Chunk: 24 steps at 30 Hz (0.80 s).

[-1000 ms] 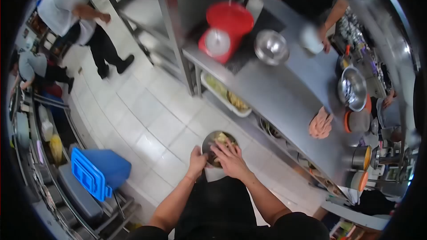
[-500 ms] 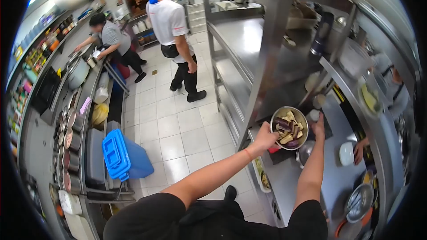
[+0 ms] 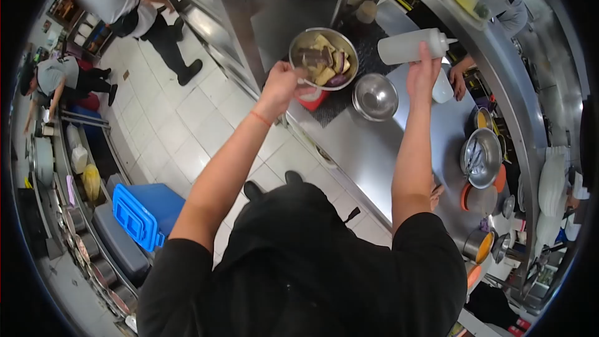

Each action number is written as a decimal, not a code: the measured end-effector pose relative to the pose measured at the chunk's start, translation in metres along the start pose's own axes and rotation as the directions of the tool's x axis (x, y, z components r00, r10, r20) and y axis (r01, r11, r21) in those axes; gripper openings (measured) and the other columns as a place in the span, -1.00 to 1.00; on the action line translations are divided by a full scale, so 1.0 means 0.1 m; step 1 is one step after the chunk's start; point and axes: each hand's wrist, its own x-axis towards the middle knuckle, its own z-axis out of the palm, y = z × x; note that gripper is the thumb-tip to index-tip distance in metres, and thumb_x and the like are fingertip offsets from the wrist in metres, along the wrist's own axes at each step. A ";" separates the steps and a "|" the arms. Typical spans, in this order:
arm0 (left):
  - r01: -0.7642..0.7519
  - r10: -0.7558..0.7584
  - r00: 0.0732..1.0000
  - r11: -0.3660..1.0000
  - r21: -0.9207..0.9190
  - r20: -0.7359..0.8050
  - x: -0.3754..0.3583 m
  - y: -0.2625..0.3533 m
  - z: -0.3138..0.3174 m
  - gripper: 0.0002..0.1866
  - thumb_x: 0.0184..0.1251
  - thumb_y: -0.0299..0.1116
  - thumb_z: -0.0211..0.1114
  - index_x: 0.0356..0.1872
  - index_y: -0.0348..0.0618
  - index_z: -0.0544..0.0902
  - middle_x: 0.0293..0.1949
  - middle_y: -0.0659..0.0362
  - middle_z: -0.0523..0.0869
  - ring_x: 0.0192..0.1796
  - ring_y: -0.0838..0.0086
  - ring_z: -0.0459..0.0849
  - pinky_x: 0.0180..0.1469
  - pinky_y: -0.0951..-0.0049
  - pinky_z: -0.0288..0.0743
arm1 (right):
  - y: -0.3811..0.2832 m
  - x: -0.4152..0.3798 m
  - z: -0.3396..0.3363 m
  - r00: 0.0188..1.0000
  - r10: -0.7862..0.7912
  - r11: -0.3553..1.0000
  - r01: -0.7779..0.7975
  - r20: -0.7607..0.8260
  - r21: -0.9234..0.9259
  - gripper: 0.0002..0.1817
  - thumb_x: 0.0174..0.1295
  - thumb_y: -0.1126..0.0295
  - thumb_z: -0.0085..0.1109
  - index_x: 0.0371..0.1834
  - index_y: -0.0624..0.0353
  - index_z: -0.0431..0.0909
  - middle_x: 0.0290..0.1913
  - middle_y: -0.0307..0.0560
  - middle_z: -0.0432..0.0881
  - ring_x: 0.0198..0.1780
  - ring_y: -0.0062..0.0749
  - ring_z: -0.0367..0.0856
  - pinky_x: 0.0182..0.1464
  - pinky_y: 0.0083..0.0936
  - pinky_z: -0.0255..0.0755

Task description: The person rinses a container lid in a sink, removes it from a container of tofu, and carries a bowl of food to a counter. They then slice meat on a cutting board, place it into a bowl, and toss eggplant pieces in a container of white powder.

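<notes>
My left hand (image 3: 282,87) grips the near left rim of a metal bowl (image 3: 304,42), its fingertips slightly blurred. Chunks of cut eggplant (image 3: 331,68), purple-skinned with pale flesh, fill the bowl. A red object (image 3: 312,101) shows partly from under it. My right hand (image 3: 423,70) is closed around a whitish squeeze bottle (image 3: 399,48), held lying on its side with the nozzle pointing right. Below and between my hands, a smaller shiny metal bowl (image 3: 375,97) sits by the edge of a dark textured mat (image 3: 365,40) on the steel counter (image 3: 349,143).
Another person's hand (image 3: 458,81) rests beside a white container (image 3: 443,89) across the counter. Farther right stand a metal bowl with utensils (image 3: 480,161) and a pot of orange contents (image 3: 483,248). Steel shelf posts (image 3: 231,19) rise at left. A blue bin (image 3: 153,212) and two people occupy the aisle side.
My right hand has lifted the squeeze bottle from beside the eggplant bowl and moved it right. My left hand stays at the bowl's rim. The view has turned rightward and down.
</notes>
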 end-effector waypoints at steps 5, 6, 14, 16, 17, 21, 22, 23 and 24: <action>0.003 0.002 0.999 0.995 0.101 -0.044 0.02 0.05 -0.05 -0.58 0.46 -0.44 0.31 0.13 -0.41 0.30 0.06 -0.11 0.55 0.01 0.10 0.76 0.00 0.15 0.86 | -0.43 -0.44 0.03 0.905 0.314 0.947 -0.321 0.288 -0.026 -0.39 0.40 0.22 0.40 0.40 0.18 0.36 0.18 -0.08 0.62 0.18 -0.39 0.64 0.21 -0.35 0.57; 0.018 -0.013 0.998 0.997 0.075 -0.063 -0.04 0.12 -0.04 -0.50 0.47 -0.39 0.33 0.18 -0.44 0.27 0.11 -0.13 0.49 0.03 0.07 0.75 0.01 0.11 0.85 | -0.42 -0.49 0.01 0.897 0.351 0.936 -0.334 0.267 -0.110 -0.37 0.39 0.22 0.41 0.40 0.19 0.35 0.17 -0.08 0.62 0.15 -0.38 0.65 0.18 -0.34 0.58; -0.011 0.015 0.998 0.998 0.066 -0.058 -0.01 0.16 -0.05 -0.48 0.43 -0.39 0.35 0.19 -0.40 0.26 0.10 -0.10 0.48 0.02 0.03 0.74 -0.02 0.10 0.86 | -0.79 -0.71 0.16 0.827 0.485 0.863 -0.399 0.286 -0.308 -0.27 0.23 0.19 0.56 0.37 0.23 0.40 0.17 -0.05 0.62 0.11 -0.39 0.66 0.14 -0.35 0.60; 0.004 0.010 0.994 0.991 0.132 -0.107 0.02 0.14 -0.04 -0.59 0.38 -0.47 0.35 0.07 -0.34 0.32 -0.01 -0.04 0.51 -0.02 0.08 0.75 -0.04 0.08 0.87 | -1.01 -0.68 0.30 0.750 0.538 0.787 -0.283 0.385 -0.548 -0.18 0.07 0.14 0.66 0.33 0.27 0.45 0.15 -0.03 0.64 0.12 -0.36 0.66 0.18 -0.34 0.57; -0.003 0.017 0.994 0.991 0.130 -0.106 0.04 0.12 -0.05 -0.59 0.38 -0.47 0.35 0.07 -0.34 0.32 -0.01 -0.04 0.51 -0.02 0.08 0.75 -0.04 0.08 0.87 | -1.11 -0.62 0.38 0.751 0.533 0.790 -0.277 0.390 -0.547 -0.18 0.07 0.14 0.66 0.33 0.27 0.45 0.15 -0.03 0.64 0.12 -0.36 0.66 0.18 -0.34 0.57; -0.051 0.057 0.996 0.995 0.085 -0.064 0.08 0.06 -0.03 -0.72 0.28 -0.63 0.30 -0.18 -0.22 0.34 -0.20 0.06 0.52 -0.07 0.19 0.74 -0.11 0.06 0.90 | -1.24 -0.27 0.73 0.486 0.716 0.425 0.265 0.501 -0.865 -0.09 -0.06 0.04 0.70 0.30 0.33 0.49 0.15 0.14 0.68 0.19 -0.06 0.67 0.26 -0.21 0.52; -0.066 0.070 0.996 0.993 0.095 -0.047 0.07 0.05 -0.02 -0.74 0.29 -0.64 0.29 -0.20 -0.21 0.34 -0.20 0.06 0.52 -0.09 0.19 0.73 -0.16 0.07 0.90 | -1.24 -0.15 0.86 0.411 0.786 0.222 0.510 0.462 -0.831 -0.06 -0.09 0.03 0.69 0.31 0.34 0.48 0.19 0.23 0.66 0.23 0.06 0.64 0.29 -0.14 0.50; -0.084 0.087 0.996 0.991 0.106 -0.025 0.09 0.06 0.01 -0.75 0.30 -0.65 0.27 -0.22 -0.21 0.34 -0.20 0.07 0.52 -0.11 0.19 0.73 -0.21 0.08 0.91 | -1.26 -0.05 0.98 0.365 0.847 0.012 0.715 0.387 -0.699 -0.03 -0.12 0.01 0.68 0.32 0.35 0.48 0.23 0.33 0.65 0.27 0.19 0.62 0.31 -0.08 0.48; -0.116 0.121 0.992 0.986 0.117 -0.029 -0.01 0.12 0.08 -0.77 0.31 -0.66 0.24 -0.26 -0.19 0.34 -0.22 0.07 0.52 -0.13 0.18 0.73 -0.30 0.09 0.90 | -1.30 -0.02 1.12 0.427 0.815 -0.070 0.743 0.391 -0.666 -0.18 -0.16 0.11 0.69 0.18 0.32 0.62 0.16 0.33 0.69 0.21 0.19 0.67 0.22 -0.08 0.56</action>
